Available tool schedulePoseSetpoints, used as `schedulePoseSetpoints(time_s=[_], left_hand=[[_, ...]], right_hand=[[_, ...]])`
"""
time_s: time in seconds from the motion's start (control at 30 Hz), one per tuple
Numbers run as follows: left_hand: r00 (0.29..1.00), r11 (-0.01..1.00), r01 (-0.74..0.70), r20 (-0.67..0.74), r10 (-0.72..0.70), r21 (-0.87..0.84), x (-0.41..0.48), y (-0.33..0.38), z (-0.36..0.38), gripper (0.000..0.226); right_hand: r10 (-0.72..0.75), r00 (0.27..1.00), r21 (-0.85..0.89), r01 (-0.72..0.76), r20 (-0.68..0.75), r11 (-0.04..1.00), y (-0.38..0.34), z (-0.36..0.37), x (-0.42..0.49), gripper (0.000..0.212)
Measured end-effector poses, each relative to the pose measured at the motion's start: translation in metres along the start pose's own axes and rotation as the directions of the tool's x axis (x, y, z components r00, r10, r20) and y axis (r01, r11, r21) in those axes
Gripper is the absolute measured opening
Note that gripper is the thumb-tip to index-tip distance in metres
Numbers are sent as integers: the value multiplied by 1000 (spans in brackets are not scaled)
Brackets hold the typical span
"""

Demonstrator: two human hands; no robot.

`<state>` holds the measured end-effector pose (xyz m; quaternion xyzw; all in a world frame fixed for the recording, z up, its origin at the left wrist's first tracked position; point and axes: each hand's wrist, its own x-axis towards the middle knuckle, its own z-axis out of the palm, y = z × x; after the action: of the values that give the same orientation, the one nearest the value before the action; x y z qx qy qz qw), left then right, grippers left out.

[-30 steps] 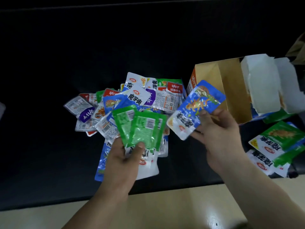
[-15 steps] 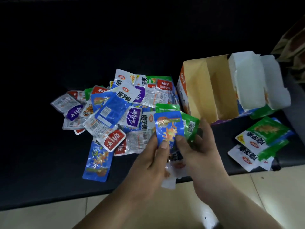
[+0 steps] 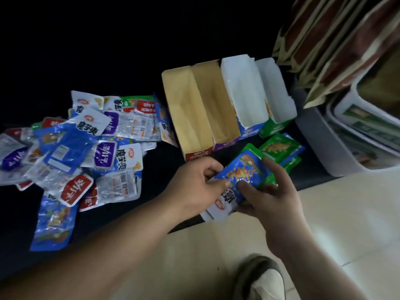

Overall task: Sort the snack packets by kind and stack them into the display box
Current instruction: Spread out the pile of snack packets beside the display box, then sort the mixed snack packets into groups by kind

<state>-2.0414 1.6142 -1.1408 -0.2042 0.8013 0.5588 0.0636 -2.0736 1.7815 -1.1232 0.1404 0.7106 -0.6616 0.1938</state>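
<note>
While left hand (image 3: 194,187) and right hand (image 3: 272,191) grip a blue packet (image 3: 242,172), table edge (image 3: 313,183) beneath

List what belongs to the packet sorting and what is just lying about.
Job: blue packet, held by left hand and right hand; mixed packet pile; display box; green packets beside it.
Lying about: brown paper bags; grey tub; shoe on the floor.
</note>
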Motion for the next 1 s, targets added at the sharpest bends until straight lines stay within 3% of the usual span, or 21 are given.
schedulePoseSetpoints(time_s=[0.1,0.23,0.37,0.43,0.5,0.53,0.6,0.7,0.77,0.9,1.0], left_hand=[[998,997,-57,-11,57,44,18,13,16,24],[975,925,-202,-21,220,321,12,7,23,33],[971,872,-216,193,144,439,-5,-17,30,58],[961,813,-227,261,95,537,-9,-23,35,66],[960,724,-242,267,83,646,-8,-25,39,68],[962,709,-241,260,84,663,-6,-27,41,68],[960,716,-262,250,126,646,-2,-31,41,67],[954,792,-298,184,235,533,-2,-32,32,57],[962,849,-267,74,263,455,-14,-34,17,48],[960,917,-186,-134,246,352,-47,-53,-16,36],[951,944,-144,-221,214,296,-60,-71,-30,32]], right_hand=[[-86,990,-4,86,-112,996,4,-8,19,40],[-219,953,-351,137,-208,926,7,-16,46,33],[-230,960,-534,112,-159,838,11,-26,56,35],[-434,893,-703,232,-120,672,17,-29,48,35],[-667,743,-788,443,56,427,27,-26,37,33],[-698,693,-797,518,180,309,38,-25,37,34],[-622,702,-818,552,348,166,56,-23,41,42],[-503,759,-856,512,414,68,64,-26,52,52],[-464,781,-870,491,418,42,59,-26,60,53],[-407,858,-920,380,312,95,46,-14,71,53],[-546,793,-896,415,269,161,45,-2,58,42]])
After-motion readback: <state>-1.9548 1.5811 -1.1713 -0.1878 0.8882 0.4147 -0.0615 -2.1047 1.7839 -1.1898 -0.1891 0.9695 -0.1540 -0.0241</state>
